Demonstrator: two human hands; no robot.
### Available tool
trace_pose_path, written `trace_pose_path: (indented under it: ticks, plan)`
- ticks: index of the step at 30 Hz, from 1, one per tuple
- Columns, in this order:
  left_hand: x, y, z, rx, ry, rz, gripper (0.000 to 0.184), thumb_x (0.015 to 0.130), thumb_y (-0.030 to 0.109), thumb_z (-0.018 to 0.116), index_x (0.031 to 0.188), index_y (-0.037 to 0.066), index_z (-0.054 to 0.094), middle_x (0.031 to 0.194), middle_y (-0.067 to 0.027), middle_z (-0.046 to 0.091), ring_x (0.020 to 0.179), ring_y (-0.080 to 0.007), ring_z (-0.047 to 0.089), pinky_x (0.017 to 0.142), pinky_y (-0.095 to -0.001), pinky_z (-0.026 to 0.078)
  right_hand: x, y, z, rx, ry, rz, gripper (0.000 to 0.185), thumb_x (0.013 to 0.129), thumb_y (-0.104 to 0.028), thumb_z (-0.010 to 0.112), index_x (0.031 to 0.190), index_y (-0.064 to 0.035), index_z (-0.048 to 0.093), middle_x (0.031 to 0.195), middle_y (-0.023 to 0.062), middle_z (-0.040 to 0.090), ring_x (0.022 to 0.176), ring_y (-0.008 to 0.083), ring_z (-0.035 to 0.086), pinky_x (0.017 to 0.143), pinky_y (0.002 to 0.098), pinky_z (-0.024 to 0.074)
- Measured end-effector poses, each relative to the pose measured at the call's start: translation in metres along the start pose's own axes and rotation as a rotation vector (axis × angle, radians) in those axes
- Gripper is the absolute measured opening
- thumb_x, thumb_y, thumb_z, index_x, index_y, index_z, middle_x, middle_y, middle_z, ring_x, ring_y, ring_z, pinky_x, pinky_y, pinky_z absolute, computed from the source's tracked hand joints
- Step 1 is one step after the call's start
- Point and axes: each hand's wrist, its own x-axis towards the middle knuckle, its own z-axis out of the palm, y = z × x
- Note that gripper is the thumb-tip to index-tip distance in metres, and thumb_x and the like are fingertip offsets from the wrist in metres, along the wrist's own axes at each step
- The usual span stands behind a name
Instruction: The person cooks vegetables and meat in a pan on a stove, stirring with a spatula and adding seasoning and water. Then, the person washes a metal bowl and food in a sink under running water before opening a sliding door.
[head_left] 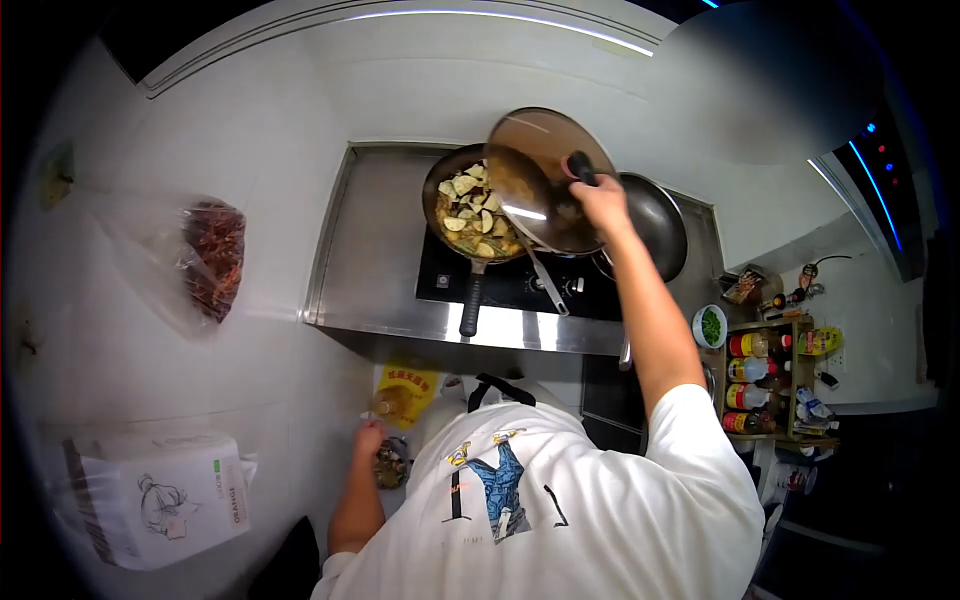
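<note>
My right hand (602, 203) grips the black knob of a round glass lid (545, 135), which is tilted over the stove. The lid covers the right side of a frying pan (433, 205) and part of a dark wok (655, 225). Sliced pale vegetables (465, 215) in sauce fill the pan, and a metal spatula (543, 275) rests in it with its handle toward me. Down at my left side, my left hand (369, 438) is closed; what it may hold is too small to make out. Nearest to it is a yellow packet (408, 392).
Both pans stand on a black stove (435, 283) set in a steel counter (370, 230). To the right are a bowl of chopped greens (710, 326) and a rack of sauce bottles (748, 370). On the left wall hang a bag of dried reddish food (212, 260) and a white paper pack (165, 500).
</note>
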Motion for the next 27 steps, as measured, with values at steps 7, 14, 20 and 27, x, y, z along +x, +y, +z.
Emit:
trace_pose_path:
  ticks: [7, 14, 20, 27]
  plan:
    - [-0.026, 0.088, 0.055, -0.202, -0.056, 0.077, 0.026, 0.091, 0.031, 0.053, 0.091, 0.006, 0.058, 0.076, -0.0012, 0.058, 0.060, -0.0101, 0.053, 0.055, -0.0236, 0.042, 0.044, 0.104, -0.122, -0.343, 0.126, 0.037, 0.039, 0.064, -0.023, 0.065, 0.091, 0.0042, 0.060, 0.077, 0.0155, 0.062, 0.074, 0.0256, 0.062, 0.068, 0.0346, 0.0466]
    - [-0.045, 0.220, 0.130, -0.359, -0.169, 0.261, 0.042, 0.091, 0.044, 0.050, 0.107, 0.005, 0.055, 0.087, -0.0045, 0.061, 0.071, -0.0127, 0.060, 0.062, -0.0243, 0.047, 0.054, 0.164, -0.140, -0.362, 0.148, 0.165, 0.049, 0.064, -0.027, 0.065, 0.101, 0.0040, 0.058, 0.082, 0.0180, 0.064, 0.081, 0.0281, 0.063, 0.074, 0.0359, 0.0470]
    - [-0.054, 0.280, 0.162, -0.355, -0.284, 0.298, 0.038, 0.092, 0.041, 0.050, 0.104, 0.005, 0.054, 0.084, -0.0050, 0.060, 0.066, -0.0129, 0.058, 0.059, -0.0256, 0.048, 0.056, 0.167, -0.143, -0.357, -0.029, 0.164, 0.060, 0.068, -0.032, 0.066, 0.109, 0.0101, 0.052, 0.099, 0.0262, 0.061, 0.094, 0.0356, 0.060, 0.085, 0.0361, 0.0453]
    - [-0.053, 0.286, 0.159, -0.330, -0.377, 0.291, 0.026, 0.093, 0.035, 0.051, 0.092, 0.009, 0.053, 0.069, -0.0009, 0.052, 0.052, -0.0093, 0.047, 0.045, -0.0228, 0.041, 0.002, 0.161, -0.161, -0.613, 0.430, -0.185, 0.061, 0.078, -0.040, 0.063, 0.118, 0.0031, 0.049, 0.110, 0.0266, 0.053, 0.103, 0.0398, 0.052, 0.089, 0.0425, 0.0431]
